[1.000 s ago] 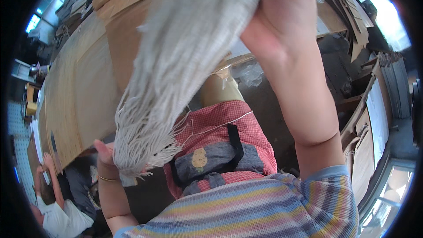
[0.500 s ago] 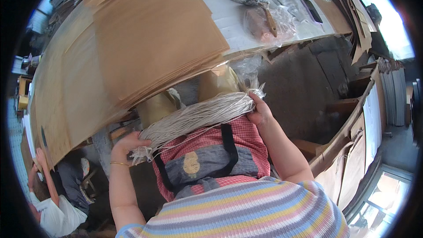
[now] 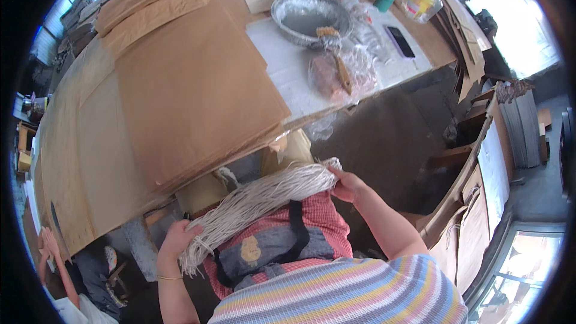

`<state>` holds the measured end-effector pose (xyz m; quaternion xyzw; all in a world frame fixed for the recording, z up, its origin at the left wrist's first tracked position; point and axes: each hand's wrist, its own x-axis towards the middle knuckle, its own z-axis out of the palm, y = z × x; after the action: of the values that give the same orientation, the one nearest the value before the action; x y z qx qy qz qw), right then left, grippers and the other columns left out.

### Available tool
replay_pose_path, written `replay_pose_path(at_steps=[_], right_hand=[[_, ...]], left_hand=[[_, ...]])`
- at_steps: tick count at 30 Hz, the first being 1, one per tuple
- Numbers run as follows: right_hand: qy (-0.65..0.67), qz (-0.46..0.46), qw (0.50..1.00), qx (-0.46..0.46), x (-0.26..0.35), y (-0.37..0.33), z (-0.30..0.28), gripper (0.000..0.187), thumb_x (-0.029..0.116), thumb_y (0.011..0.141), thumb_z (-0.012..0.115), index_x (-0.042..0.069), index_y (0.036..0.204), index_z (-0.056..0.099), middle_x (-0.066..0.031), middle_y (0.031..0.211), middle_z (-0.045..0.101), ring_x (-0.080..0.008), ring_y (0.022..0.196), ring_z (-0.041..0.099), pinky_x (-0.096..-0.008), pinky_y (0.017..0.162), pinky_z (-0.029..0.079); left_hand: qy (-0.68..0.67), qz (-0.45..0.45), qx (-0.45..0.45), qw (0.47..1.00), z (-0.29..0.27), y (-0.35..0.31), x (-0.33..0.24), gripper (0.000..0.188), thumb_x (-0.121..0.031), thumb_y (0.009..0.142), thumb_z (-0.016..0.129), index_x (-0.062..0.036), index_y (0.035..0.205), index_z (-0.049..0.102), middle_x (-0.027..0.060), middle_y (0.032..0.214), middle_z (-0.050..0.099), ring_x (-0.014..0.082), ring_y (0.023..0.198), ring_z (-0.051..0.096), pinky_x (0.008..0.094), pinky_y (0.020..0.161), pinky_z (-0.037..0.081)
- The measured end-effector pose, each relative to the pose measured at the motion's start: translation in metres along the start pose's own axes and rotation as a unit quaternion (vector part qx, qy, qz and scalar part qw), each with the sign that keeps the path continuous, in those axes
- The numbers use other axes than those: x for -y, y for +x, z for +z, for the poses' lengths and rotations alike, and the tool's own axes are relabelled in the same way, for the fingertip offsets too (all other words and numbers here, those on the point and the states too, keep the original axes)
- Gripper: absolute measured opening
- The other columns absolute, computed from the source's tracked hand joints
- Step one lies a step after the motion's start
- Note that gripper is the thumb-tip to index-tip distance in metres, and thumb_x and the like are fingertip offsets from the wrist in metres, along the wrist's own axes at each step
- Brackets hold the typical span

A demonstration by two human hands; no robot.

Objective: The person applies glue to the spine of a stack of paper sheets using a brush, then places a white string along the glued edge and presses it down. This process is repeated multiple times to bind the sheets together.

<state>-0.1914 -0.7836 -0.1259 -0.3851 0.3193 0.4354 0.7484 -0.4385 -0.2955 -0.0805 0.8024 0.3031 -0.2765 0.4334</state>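
A thick bundle of white string (image 3: 258, 204) stretches across my lap, over a red checked apron (image 3: 327, 219) with a grey pocket band and black straps. My left hand (image 3: 179, 240) is closed around the bundle near its loose, frayed lower left end. At the upper right end, my right hand (image 3: 347, 185) grips the string with the thumb on top. The strands run slanting between the two hands, the right end higher than the left.
Before me a table carries a stack of brown paper sheets (image 3: 198, 90), a metal basin (image 3: 312, 21), a brush (image 3: 342, 72) on a plastic bag, and a phone (image 3: 400, 42). A cardboard-lined bin edge (image 3: 462, 180) stands at right. Another person's hands (image 3: 51, 243) are at far left.
My view has shifted, so the table and its things show lower and more to the left. Both hands still hold the string bundle, which now slants more steeply.
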Motion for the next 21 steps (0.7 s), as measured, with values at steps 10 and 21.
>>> replay_pose_path(at_steps=[10, 21], right_hand=[[-0.729, -0.614, 0.255, -0.164, 0.174, -0.106, 0.154, 0.031, 0.004, 0.074, 0.059, 0.012, 0.104, 0.061, -0.0054, 0.089, 0.057, -0.0267, 0.085, 0.058, -0.0370, 0.070, 0.050], [-0.524, -0.643, 0.555, -0.063, 0.296, -0.046, 0.232, 0.013, 0.008, 0.082, 0.068, -0.003, 0.087, 0.064, -0.0036, 0.086, 0.065, -0.0090, 0.064, 0.057, -0.0254, 0.056, 0.046]], left_hand=[[0.160, 0.127, -0.314, 0.927, -0.002, -0.026, -0.083, 0.027, -0.023, 0.077, 0.069, -0.0008, 0.091, 0.064, 0.0167, 0.088, 0.063, 0.0352, 0.086, 0.059, 0.0428, 0.074, 0.047], [0.305, 0.239, -0.221, 0.895, 0.050, -0.054, -0.123, 0.017, -0.012, 0.070, 0.067, -0.0056, 0.084, 0.060, 0.0110, 0.083, 0.058, 0.0320, 0.082, 0.057, 0.0451, 0.068, 0.046]])
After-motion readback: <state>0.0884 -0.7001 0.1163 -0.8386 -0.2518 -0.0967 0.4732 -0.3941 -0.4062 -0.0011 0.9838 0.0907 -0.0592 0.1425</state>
